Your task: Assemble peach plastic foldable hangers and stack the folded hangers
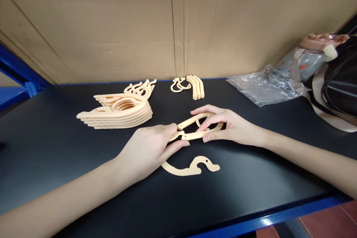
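Note:
Between my hands are cream plastic parts of a folding clothes hanger. My right hand has its fingers closed around two curved hanger arms, with a hook shape partly visible between them. My left hand pinches a small hook piece right against the near ends of those arms. Whether the pieces are joined there I cannot tell. Just below lies another curved arm with a hook at its right end; its left end is hidden behind my left hand.
A stack of folded hangers stands at left, loose hooks behind it. Farther back are more hooks and several curved arms. At right lie a clear plastic bag, a strapped water bottle and a black bag. Cardboard backs the black table.

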A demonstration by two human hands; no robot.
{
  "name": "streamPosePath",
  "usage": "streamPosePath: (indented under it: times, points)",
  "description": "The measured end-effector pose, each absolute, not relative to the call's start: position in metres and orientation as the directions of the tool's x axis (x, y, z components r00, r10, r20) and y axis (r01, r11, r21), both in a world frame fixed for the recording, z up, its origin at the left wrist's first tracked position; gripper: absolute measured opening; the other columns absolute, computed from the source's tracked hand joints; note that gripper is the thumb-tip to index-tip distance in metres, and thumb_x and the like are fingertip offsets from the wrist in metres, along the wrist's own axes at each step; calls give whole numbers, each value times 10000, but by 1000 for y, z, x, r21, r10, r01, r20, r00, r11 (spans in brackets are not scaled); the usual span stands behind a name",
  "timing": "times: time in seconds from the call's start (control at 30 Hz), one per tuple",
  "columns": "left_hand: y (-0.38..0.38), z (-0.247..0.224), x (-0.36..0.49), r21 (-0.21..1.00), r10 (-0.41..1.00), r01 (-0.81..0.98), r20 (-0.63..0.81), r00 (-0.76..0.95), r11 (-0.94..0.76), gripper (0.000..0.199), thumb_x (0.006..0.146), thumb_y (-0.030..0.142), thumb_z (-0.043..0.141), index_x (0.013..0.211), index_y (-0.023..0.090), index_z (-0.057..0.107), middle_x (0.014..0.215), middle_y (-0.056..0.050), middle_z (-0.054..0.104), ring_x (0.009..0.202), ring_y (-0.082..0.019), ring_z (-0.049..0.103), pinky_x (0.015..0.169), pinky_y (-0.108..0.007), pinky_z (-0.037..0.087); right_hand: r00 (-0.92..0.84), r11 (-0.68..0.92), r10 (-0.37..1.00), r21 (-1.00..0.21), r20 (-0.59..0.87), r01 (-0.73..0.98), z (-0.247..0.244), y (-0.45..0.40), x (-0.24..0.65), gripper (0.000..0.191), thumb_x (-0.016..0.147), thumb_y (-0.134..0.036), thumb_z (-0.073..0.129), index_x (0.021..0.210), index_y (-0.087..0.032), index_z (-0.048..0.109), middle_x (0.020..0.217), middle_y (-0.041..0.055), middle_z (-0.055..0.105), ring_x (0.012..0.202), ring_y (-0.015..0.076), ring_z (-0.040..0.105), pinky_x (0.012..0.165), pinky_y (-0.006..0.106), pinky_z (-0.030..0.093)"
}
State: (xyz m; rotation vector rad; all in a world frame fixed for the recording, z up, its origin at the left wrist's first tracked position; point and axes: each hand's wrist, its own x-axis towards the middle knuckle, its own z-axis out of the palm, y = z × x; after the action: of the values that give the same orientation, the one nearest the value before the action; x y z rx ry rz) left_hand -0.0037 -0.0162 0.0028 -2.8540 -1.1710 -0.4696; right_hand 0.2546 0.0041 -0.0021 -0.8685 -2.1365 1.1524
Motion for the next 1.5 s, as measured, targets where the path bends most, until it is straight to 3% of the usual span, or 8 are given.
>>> streamPosePath:
  times: [0.13,0.33,0.57,0.87,1.13,1.3,1.5]
  points:
    - [-15,0,-5,98,676,685,308,669,-722,461,1010,521,327,712,198,465,561,40,512,442,-119,469,448,-215,283,-628,445,753,-855,196,267,-3,4,254,207,771,-309,779,975,-272,759,1354,49,536,1266,243,525,956,419,544]
    - [-15,1,-5,85,654,665,305,692,-742,478,1031,487,263,702,195,450,548,40,514,432,-116,476,443,-212,285,-621,422,762,-868,183,262,-4,5,254,220,761,-317,786,972,-266,757,1329,55,544,1192,231,577,838,367,598]
    - [-15,5,-4,10,664,683,244,707,-731,450,1035,443,283,694,197,441,547,29,539,422,-123,484,438,-218,276,-621,454,760,-842,195,291,-3,4,254,202,768,-310,782,964,-270,757,1305,49,553,1237,236,540,908,403,572]
    - [-14,3,-4,-86,608,651,282,742,-754,554,1042,479,158,687,188,467,536,10,568,399,-133,504,413,-238,268,-633,450,747,-856,204,255,-4,4,254,188,776,-310,775,954,-257,749,1283,54,547,1209,212,548,772,301,606]
    - [-18,8,-2,-130,563,618,301,770,-775,529,1055,401,220,669,171,501,526,10,550,402,-121,496,415,-239,254,-655,465,732,-839,185,283,-2,4,253,184,802,-327,750,978,-274,747,1268,56,542,1170,210,555,742,304,607]
    - [-18,5,-1,-246,489,576,337,805,-779,517,1057,371,233,661,171,497,520,5,539,404,-139,529,419,-256,246,-669,519,715,-795,202,315,-2,5,253,163,800,-336,754,955,-284,748,1281,46,553,1221,220,512,898,398,566]
    - [-21,7,0,-435,389,510,340,856,-742,491,1052,336,256,665,172,511,504,10,505,384,-156,506,414,-291,247,-688,543,695,-779,207,314,-1,6,253,148,804,-344,751,930,-265,744,1292,44,565,1227,221,513,977,457,507]
